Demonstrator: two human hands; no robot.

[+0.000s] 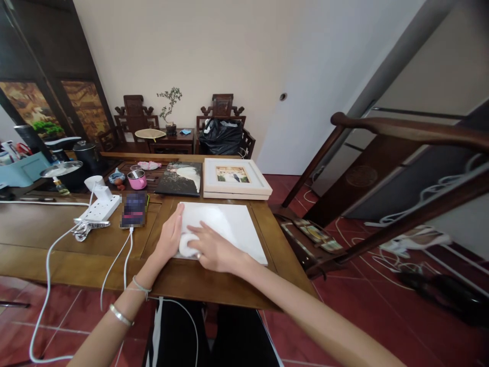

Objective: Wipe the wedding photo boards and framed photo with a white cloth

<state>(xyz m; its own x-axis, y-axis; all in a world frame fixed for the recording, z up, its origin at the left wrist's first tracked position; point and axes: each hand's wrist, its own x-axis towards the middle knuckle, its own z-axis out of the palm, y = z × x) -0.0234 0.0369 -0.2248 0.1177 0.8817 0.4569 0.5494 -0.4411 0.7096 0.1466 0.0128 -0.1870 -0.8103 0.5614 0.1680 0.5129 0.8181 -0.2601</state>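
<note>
Gripping what looks like a white cloth (186, 246) with right hand (214, 250) on the white board (237, 224), left hand (170, 235) open, flat on its left edge

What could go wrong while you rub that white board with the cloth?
The white panel lies near the front edge of the table; the right hand pressing the white cloth might shove it askew, as the left hand steadies only its left edge. The charging cable from the phone hangs off the table beside the left arm; the wrist could snag it and tug the phone.
</note>
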